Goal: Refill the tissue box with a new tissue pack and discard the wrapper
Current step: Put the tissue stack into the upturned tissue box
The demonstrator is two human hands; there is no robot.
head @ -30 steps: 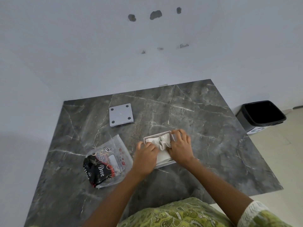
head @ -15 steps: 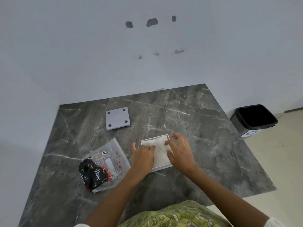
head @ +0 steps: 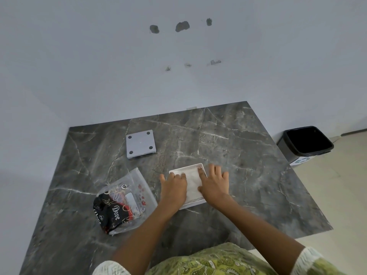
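While both arms reach forward, left hand [head: 174, 184] and right hand [head: 214, 182] press flat, fingers spread, on the tissues [head: 192, 183].

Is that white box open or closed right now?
Open. The white box shows tissues inside under both hands, and its grey lid lies apart on the table.

A dark grey marble-patterned tabletop [head: 248, 165] is lying beneath the hands. White wall [head: 99, 66] with dark chipped holes [head: 182, 26] is standing beyond them.
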